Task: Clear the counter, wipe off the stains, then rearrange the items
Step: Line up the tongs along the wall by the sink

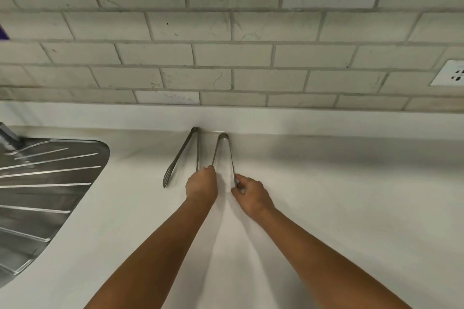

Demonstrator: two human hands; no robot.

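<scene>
Two pairs of steel tongs lie on the white counter (326, 195), hinges against the back upstand. The left tongs (179, 158) spread toward me, one slotted tip free at the left. The right tongs (222, 143) lie just beside them. My left hand (202, 183) is curled over the ends of the inner arms, where the left tongs' right arm and the right tongs' left arm meet; which one it grips is hidden. My right hand (251, 194) pinches the tip of the right tongs' right arm.
A steel sink drainboard (45, 183) with ridges fills the left side, with a tap base (8, 137) at its back corner. A tiled wall (226, 32) rises behind the counter, with a white socket (450, 73) at the right.
</scene>
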